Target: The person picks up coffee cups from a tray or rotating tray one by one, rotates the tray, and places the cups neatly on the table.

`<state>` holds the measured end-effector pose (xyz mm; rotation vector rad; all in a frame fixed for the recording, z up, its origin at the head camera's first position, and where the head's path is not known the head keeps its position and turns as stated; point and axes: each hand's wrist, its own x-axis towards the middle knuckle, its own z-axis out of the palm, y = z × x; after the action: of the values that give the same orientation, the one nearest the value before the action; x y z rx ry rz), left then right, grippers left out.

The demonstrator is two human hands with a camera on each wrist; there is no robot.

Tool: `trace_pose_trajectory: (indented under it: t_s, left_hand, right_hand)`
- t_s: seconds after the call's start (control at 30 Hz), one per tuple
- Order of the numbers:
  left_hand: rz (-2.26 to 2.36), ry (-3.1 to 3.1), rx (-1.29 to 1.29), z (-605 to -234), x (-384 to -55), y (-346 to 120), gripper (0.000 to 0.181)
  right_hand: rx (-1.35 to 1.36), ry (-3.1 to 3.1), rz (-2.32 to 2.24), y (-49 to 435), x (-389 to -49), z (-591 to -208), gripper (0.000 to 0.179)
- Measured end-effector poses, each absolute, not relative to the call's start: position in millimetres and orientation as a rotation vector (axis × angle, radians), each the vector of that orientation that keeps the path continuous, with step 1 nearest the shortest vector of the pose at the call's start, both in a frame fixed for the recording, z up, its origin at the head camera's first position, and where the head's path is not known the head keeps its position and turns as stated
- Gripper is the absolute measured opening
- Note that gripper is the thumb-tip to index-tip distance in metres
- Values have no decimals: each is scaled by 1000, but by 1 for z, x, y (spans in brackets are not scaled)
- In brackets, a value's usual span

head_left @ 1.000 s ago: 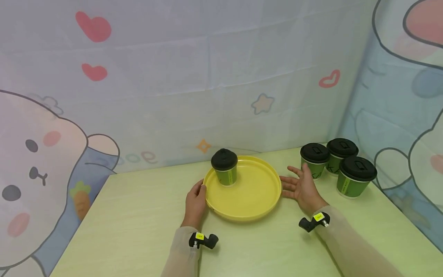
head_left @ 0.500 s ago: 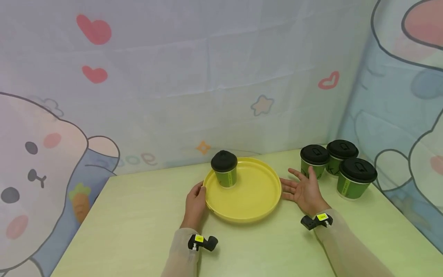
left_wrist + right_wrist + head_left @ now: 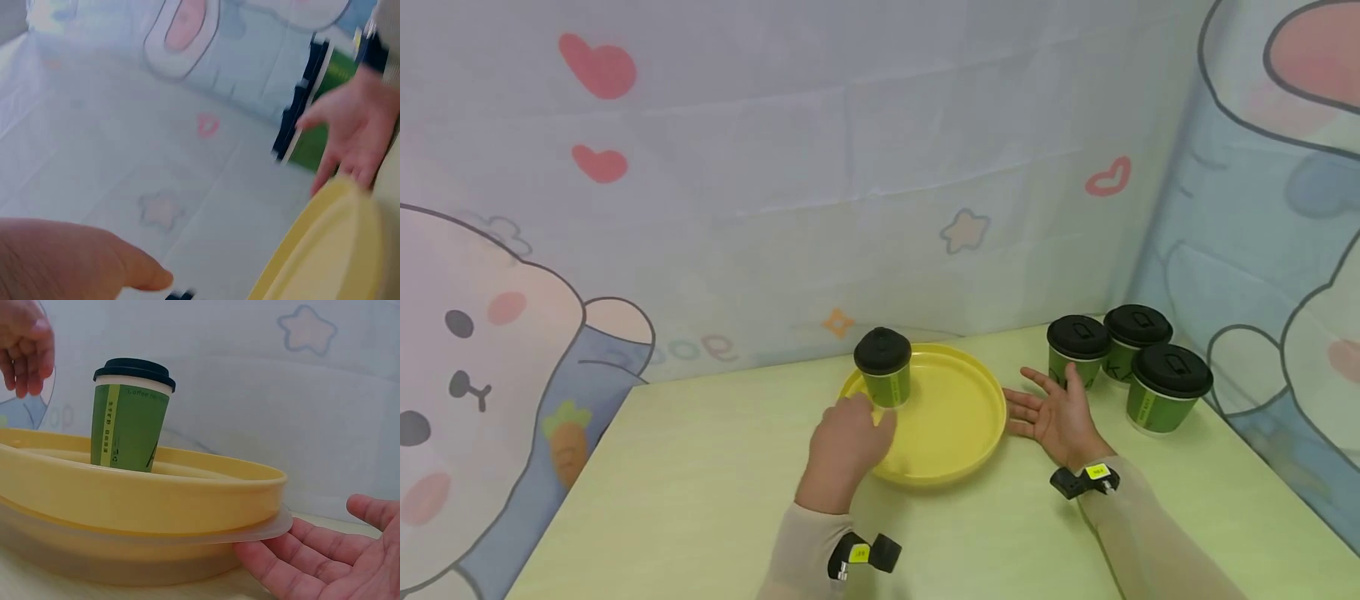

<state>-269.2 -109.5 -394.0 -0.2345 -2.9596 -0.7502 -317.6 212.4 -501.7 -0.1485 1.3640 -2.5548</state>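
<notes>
My left hand (image 3: 846, 442) is in the air over the near left rim of a round yellow tray (image 3: 957, 437), fingers hanging loosely toward a lidded paper coffee cup (image 3: 889, 388). Nothing shows in its grasp in the right wrist view, where the hand (image 3: 26, 347) is raised left of the cup (image 3: 128, 428). That green cup with a black lid stands upright on the tray's left part. Palm turned up, my right hand (image 3: 1062, 423) stays at the tray's right side. Its extended fingers (image 3: 325, 544) touch the pale lower lip beneath the yellow rim (image 3: 187, 500).
Behind and right of my right hand, three more green coffee cups (image 3: 1078, 367) with black lids stand close together on the pale table (image 3: 700, 492). A printed cloth backdrop (image 3: 760, 208) rises along the table's back and right edges.
My left hand has let go of the tray's left rim and moved up and inward over it. The right hand, tray and cups stay about where they were.
</notes>
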Motion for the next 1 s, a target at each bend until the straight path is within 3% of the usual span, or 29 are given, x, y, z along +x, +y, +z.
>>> trace_pose_trajectory:
  t_s: [0.2, 0.37, 1.0]
  left_hand:
    - [-714, -2993, -616, -412, -262, -48, 35]
    - [-677, -3108, -673, -432, -264, -17, 41]
    - [-782, -3116, -806, -431, -264, -31, 29]
  right_hand:
    - [-135, 1329, -2571, 212, -317, -500, 91]
    - [-125, 1313, -2581, 211, -316, -504, 89]
    - [-127, 1269, -2588, 212, -317, -501, 88]
